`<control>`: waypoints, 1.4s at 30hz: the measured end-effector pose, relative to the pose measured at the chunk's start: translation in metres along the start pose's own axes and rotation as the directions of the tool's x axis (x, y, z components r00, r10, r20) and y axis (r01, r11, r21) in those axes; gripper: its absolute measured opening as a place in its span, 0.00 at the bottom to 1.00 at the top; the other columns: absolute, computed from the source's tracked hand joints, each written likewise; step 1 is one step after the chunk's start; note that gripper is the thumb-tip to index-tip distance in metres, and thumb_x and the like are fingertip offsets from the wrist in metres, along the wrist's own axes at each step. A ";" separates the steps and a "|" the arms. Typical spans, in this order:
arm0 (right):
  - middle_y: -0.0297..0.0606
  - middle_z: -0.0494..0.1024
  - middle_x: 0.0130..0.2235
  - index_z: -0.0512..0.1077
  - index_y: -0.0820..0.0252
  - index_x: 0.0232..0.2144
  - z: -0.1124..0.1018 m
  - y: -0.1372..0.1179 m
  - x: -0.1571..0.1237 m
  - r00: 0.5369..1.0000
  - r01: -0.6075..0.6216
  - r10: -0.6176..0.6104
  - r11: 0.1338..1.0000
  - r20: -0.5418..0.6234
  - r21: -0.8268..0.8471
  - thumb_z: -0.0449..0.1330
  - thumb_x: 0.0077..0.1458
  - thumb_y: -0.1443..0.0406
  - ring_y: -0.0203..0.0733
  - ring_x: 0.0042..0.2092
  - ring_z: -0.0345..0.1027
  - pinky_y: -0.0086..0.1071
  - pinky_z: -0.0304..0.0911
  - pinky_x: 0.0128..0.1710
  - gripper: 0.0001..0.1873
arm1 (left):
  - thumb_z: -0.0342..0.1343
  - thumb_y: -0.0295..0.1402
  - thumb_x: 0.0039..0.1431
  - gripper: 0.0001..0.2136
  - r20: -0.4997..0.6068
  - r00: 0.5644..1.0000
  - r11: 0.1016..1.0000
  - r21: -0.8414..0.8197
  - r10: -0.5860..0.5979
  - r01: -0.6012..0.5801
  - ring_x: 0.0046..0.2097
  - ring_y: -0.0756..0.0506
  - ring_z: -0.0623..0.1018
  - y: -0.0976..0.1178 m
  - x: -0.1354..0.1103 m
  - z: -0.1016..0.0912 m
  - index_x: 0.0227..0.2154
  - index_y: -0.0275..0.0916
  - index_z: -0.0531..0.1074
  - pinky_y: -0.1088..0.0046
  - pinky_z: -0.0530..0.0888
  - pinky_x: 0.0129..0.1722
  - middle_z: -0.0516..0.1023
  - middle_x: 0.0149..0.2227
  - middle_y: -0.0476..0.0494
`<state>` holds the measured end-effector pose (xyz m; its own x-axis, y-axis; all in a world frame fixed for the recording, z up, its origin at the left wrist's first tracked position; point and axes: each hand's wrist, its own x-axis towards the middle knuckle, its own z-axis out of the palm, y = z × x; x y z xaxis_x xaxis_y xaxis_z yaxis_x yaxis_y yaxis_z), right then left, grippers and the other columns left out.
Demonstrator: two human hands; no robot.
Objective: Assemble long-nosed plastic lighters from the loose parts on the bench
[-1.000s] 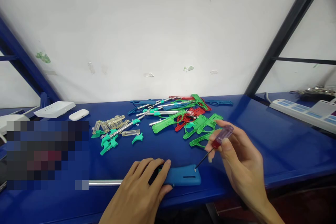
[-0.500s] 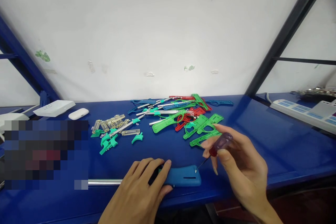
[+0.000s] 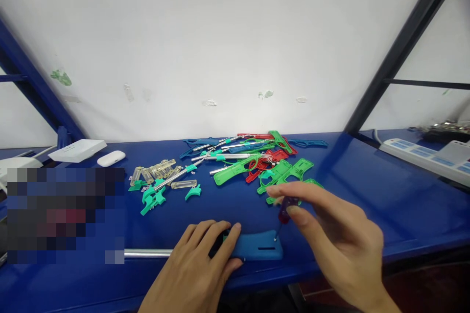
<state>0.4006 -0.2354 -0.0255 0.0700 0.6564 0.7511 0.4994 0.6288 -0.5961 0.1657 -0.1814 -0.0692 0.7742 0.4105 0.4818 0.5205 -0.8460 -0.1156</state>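
A blue-handled long-reach lighter (image 3: 253, 249) lies near the table's front edge. Its metal tube (image 3: 147, 253) runs out to the left. My left hand (image 3: 198, 259) is closed over the lighter's middle, fingers on top and thumb along the near side, hiding that part. In my right hand (image 3: 341, 239) a small screwdriver with a dark purple handle (image 3: 286, 208) is gripped between thumb and fingers. Its thin shaft leans down to a small shiny spot, seemingly a screw, near the right end of the blue handle.
Green shells (image 3: 235, 168), red shells (image 3: 259, 168) and metal tubes are piled farther back. Clear plastic cases (image 3: 161, 170) and teal trigger pieces (image 3: 152, 200) lie left of them. A white earbud case (image 3: 111, 158) sits back left, a power strip (image 3: 426, 156) at right. A blurred patch covers the left.
My right hand has tipped the screwdriver more upright, moving its handle left and down, with the tip still at the handle's end. My left hand stays on the lighter.
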 end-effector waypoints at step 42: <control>0.34 0.80 0.41 0.81 0.48 0.49 -0.001 -0.006 0.009 0.995 -0.085 0.091 0.988 -0.045 0.127 0.60 0.70 0.71 0.36 0.38 0.77 0.31 0.73 0.36 0.14 | 0.41 0.35 0.79 0.19 0.032 0.999 0.999 -0.033 -0.014 0.015 0.50 0.35 0.82 -0.001 -0.003 0.001 0.63 0.38 0.70 0.53 0.85 0.44 0.82 0.52 0.37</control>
<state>0.3996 -0.2339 -0.0150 0.1539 0.6915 0.7058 0.3782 0.6187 -0.6886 0.1637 -0.1816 -0.0714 0.7779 0.4328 0.4556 0.5200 -0.8504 -0.0801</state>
